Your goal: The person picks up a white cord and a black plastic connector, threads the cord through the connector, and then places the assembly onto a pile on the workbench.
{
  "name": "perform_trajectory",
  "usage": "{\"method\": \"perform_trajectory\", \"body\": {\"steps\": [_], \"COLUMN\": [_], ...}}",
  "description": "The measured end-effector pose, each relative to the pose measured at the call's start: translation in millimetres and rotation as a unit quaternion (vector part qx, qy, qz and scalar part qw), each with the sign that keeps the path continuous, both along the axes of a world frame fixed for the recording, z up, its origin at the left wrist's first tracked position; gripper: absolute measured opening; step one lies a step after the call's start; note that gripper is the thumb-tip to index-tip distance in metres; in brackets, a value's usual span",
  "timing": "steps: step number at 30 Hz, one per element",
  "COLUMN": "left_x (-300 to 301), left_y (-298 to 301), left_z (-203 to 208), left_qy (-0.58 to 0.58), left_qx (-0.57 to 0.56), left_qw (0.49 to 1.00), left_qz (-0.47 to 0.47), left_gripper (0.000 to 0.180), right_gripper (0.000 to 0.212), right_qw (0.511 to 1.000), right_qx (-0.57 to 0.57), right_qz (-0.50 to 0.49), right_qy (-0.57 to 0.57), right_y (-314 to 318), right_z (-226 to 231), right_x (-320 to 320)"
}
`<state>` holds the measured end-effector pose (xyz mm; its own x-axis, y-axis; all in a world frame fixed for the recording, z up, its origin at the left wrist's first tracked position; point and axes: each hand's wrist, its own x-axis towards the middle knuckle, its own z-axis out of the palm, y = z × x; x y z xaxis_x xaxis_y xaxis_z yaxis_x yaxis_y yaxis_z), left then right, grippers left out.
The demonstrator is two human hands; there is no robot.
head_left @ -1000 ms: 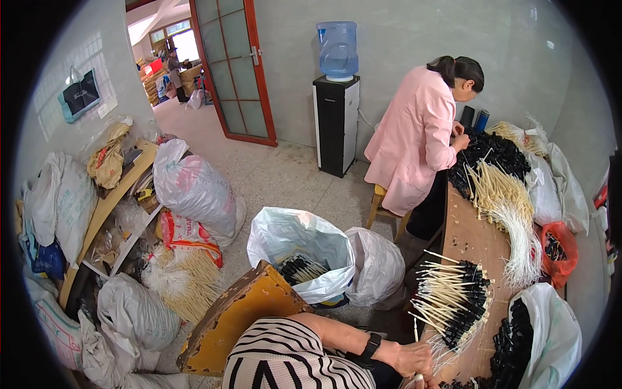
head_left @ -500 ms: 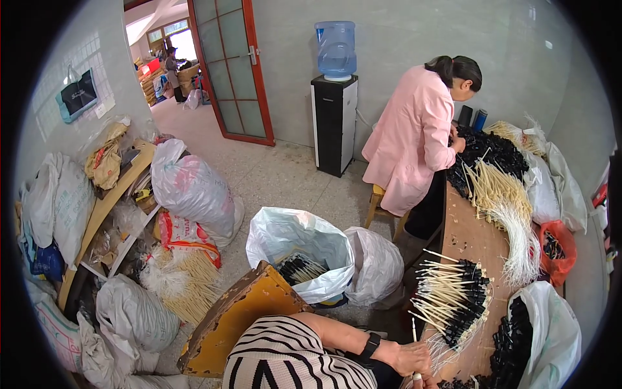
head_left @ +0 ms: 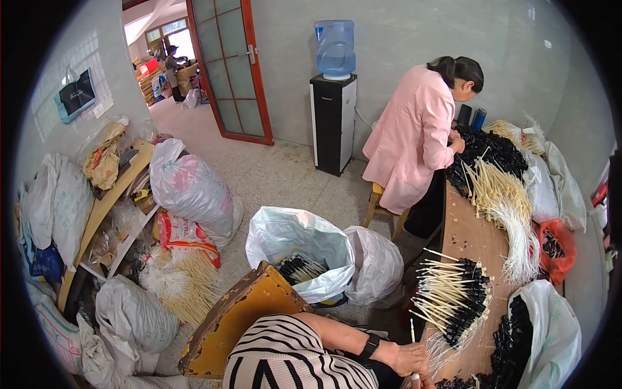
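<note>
My left hand, with a dark watch on its wrist, is closed round a thin pale rod at the table's near edge. The rod's tip stands up above the fingers. Just below it my right hand is partly cut off by the lower edge, and its fingers are mostly hidden. Beside my hands lies a bundle of cream rods with black sleeves, white strands trailing toward me. A heap of small black pieces spills from a white sack to the right.
Across the brown table, a co-worker in pink bends over a black heap. Cream rods with long white strands lie there. Left are a yellow wooden chair, an open white sack and several filled sacks.
My left hand keeps its grip on the rod with hardly any shift. My right hand's fingers have moved slightly beneath it.
</note>
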<state>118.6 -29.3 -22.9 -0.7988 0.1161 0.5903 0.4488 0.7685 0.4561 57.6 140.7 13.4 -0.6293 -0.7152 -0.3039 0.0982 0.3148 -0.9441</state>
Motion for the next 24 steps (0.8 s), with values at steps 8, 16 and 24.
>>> {"method": "perform_trajectory", "body": {"steps": [8,16,24], "left_x": [2,0,-2], "left_y": [-3,-3,-3], "left_z": [2,-4,-13], "left_qy": [-0.032,-0.050,-0.025], "left_qx": [0.001,0.023,0.036], "left_qw": [0.999,0.998,0.999], "left_qz": [-0.016,-0.019,-0.014], "left_gripper": [0.011,0.013,0.014], "right_gripper": [0.029,0.032,0.032], "right_qw": [0.999,0.998,0.997], "right_qx": [0.035,-0.001,0.037], "right_qz": [0.008,0.025,0.020], "right_qy": [0.033,0.052,0.068], "right_y": [-7,-1,-10], "right_z": [24,0,13], "right_x": [10,1,6]}}
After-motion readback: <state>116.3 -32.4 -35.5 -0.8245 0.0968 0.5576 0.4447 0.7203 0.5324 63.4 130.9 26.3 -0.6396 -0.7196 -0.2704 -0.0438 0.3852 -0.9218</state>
